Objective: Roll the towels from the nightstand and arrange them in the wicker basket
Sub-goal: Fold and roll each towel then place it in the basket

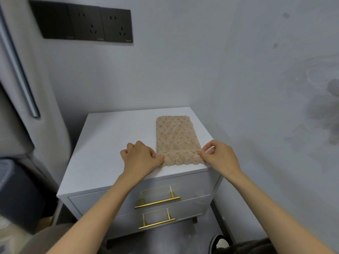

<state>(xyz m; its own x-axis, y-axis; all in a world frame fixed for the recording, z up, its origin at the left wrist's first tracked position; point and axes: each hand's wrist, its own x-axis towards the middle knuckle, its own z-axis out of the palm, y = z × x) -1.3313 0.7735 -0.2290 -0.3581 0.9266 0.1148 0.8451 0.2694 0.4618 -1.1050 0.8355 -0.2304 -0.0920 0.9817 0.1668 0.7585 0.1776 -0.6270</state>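
A beige, bobbled towel [176, 138] lies flat on the right half of the white nightstand [110, 143], its long side running from the near edge toward the far wall [201, 61]; its near end is folded over into a short first turn. The left hand [141, 158] pinches the left end of that fold with curled fingers, and the right hand [218, 156] pinches the right end — both rest on the nightstand top at its near edge. Below them, the two drawers carry gold bar handles [157, 202]. A black socket panel [82, 24] sits on the far wall, up to the left.
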